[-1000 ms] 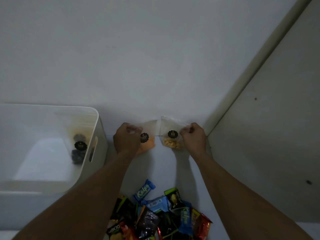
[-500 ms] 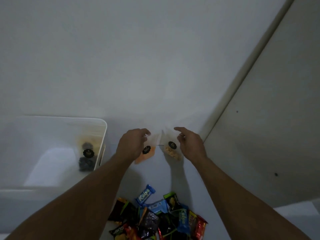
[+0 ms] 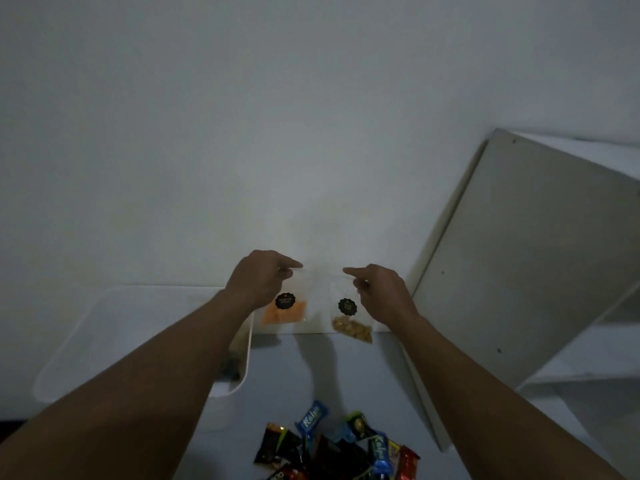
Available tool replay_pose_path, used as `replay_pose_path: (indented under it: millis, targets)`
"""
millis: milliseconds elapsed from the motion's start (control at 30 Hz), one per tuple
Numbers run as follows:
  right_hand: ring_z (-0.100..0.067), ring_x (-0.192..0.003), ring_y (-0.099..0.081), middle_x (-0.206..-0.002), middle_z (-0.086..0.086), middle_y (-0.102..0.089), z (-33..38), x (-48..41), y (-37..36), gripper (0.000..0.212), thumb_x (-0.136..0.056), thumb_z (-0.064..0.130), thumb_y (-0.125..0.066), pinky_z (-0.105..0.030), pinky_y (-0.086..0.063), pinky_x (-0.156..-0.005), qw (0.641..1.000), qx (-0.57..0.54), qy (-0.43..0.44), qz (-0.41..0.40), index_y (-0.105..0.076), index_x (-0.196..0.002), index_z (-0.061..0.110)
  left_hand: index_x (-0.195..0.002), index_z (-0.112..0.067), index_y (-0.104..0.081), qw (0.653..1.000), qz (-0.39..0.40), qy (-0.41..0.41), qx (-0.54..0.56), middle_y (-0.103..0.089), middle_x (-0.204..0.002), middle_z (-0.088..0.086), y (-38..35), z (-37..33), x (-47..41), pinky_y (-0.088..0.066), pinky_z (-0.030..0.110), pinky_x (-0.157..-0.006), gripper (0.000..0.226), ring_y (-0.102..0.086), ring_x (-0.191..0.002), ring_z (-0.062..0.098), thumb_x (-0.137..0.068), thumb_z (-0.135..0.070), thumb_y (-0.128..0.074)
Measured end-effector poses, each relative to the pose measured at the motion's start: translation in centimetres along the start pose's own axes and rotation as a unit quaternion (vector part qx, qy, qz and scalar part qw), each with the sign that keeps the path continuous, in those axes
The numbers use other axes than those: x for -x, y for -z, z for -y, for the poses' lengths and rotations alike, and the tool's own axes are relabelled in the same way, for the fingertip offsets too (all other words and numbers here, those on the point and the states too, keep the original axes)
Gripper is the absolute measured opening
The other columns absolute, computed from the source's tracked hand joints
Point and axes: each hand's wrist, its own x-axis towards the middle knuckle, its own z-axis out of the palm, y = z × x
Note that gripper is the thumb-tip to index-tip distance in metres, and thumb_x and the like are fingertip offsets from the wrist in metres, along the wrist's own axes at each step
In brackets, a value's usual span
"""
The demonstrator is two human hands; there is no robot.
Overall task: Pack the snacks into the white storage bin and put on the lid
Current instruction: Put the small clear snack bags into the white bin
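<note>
Pile of wrapped snacks (image 3: 339, 448) unpacked on worktop (image 3: 287, 375) | white storage bin (image 3: 121, 317) at left, one dark item (image 3: 230, 370) inside, rest hidden by forearm (image 3: 156, 379) | left hand (image 3: 258, 280) fingers (image 3: 294, 264) pinch orange-snack bag (image 3: 287, 311), right hand (image 3: 382, 294) fingers (image 3: 348, 270) pinch nut bag (image 3: 351, 323), both held up just right of bin | lid unseen | judged early, most packing remains
</note>
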Motion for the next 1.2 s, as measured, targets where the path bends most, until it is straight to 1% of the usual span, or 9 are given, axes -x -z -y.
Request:
replay_pose_path:
  millis: [200, 400, 467, 567, 667, 800, 967, 1067, 1200]
  targets:
    - [-0.020, -0.097, -0.066, -0.105, -0.001, -0.070, 7.7, 0.6, 1.8, 0.042, -0.094, 0.005, -0.050, -0.034, -0.054, -0.088, 0.999, -0.025, 0.012, -0.024, -0.067, -0.124, 0.028, -0.107, -0.028, -0.076, 0.999, -0.024, 0.009, 0.032, -0.070, -0.120, -0.001, 7.5, 2.6, 2.4, -0.047, 0.030, -0.090, 0.021, -0.063, -0.110, 0.020, -0.095, -0.020, -0.060]
    - [-0.020, -0.093, -0.069, -0.100, -0.001, -0.072, 14.5, 1.0, 0.4, 0.038, -0.091, 0.003, -0.052, -0.039, -0.056, -0.086, 0.997, -0.072, 0.020, -0.034, -0.069, -0.119, 0.023, -0.097, -0.025, -0.078, 0.997, -0.035, 0.033, 0.057, -0.074, -0.109, -0.004, 12.5, 7.3, 5.4, -0.049, 0.028, -0.089, 0.020, -0.065, -0.104, 0.016, -0.091, -0.020, -0.060]
    - [-0.018, -0.089, -0.069, -0.096, 0.001, -0.071, 16.5, 1.0, -0.8, 0.035, -0.091, 0.005, -0.053, -0.038, -0.057, -0.083, 0.995, -0.090, 0.017, -0.031, -0.069, -0.116, 0.024, -0.095, -0.024, -0.078, 0.996, -0.039, 0.044, 0.061, -0.074, -0.107, -0.004, 13.6, 9.1, 6.3, -0.049, 0.027, -0.087, 0.019, -0.065, -0.102, 0.015, -0.091, -0.019, -0.060]
    - [-0.015, -0.084, -0.069, -0.092, 0.004, -0.071, 19.1, 1.0, -2.9, 0.024, -0.094, 0.011, -0.053, -0.036, -0.058, -0.079, 0.993, -0.119, 0.013, -0.024, -0.070, -0.107, 0.022, -0.092, -0.026, -0.078, 0.995, -0.041, 0.061, 0.066, -0.074, -0.105, -0.005, 14.7, 11.9, 7.3, -0.051, 0.031, -0.090, 0.018, -0.065, -0.102, 0.015, -0.091, -0.021, -0.061]
    - [-0.013, -0.084, -0.067, -0.093, 0.002, -0.071, 21.2, 1.0, -5.4, 0.020, -0.096, 0.012, -0.053, -0.032, -0.057, -0.077, 0.993, -0.120, 0.012, 0.003, -0.070, -0.105, 0.019, -0.091, -0.027, -0.077, 0.993, -0.045, 0.080, 0.073, -0.075, -0.103, -0.005, 15.4, 14.4, 8.2, -0.052, 0.032, -0.090, 0.018, -0.066, -0.101, 0.014, -0.091, -0.020, -0.061]
    - [-0.013, -0.081, -0.064, -0.096, -0.001, -0.072, 22.4, 1.1, -8.9, 0.018, -0.095, 0.010, -0.055, -0.025, -0.051, -0.072, 0.994, -0.097, 0.011, 0.050, -0.070, -0.103, 0.015, -0.088, -0.028, -0.076, 0.990, -0.045, 0.102, 0.085, -0.074, -0.104, -0.004, 15.3, 17.0, 9.1, -0.050, 0.029, -0.086, 0.019, -0.065, -0.101, 0.014, -0.091, -0.018, -0.060]
    - [-0.017, -0.091, -0.066, -0.101, 0.001, -0.071, 22.5, 1.4, -14.2, 0.019, -0.091, 0.009, -0.058, -0.033, -0.057, -0.082, 0.993, -0.055, -0.002, 0.108, -0.070, -0.099, 0.021, -0.086, -0.028, -0.074, 0.986, -0.045, 0.126, 0.099, -0.073, -0.105, -0.003, 13.5, 19.4, 10.4, -0.046, 0.024, -0.083, 0.020, -0.065, -0.102, 0.015, -0.091, -0.015, -0.060]
    - [-0.020, -0.094, -0.066, -0.106, 0.000, -0.071, 22.1, 1.4, -17.0, 0.018, -0.091, 0.014, -0.058, -0.033, -0.055, -0.084, 0.990, -0.013, -0.005, 0.144, -0.070, -0.101, 0.022, -0.088, -0.025, -0.076, 0.982, -0.056, 0.140, 0.114, -0.074, -0.106, -0.002, 12.6, 20.1, 10.8, -0.044, 0.022, -0.086, 0.018, -0.065, -0.103, 0.014, -0.090, -0.013, -0.062]
    - [-0.022, -0.096, -0.066, -0.111, -0.001, -0.070, 21.3, 1.1, -20.0, 0.020, -0.086, 0.018, -0.063, -0.033, -0.055, -0.084, 0.979, 0.053, -0.003, 0.194, -0.070, -0.104, 0.025, -0.091, -0.022, -0.077, 0.982, -0.033, 0.145, 0.115, -0.074, -0.106, -0.001, 11.6, 20.8, 11.4, -0.040, 0.019, -0.084, 0.017, -0.064, -0.103, 0.013, -0.091, -0.012, -0.063]
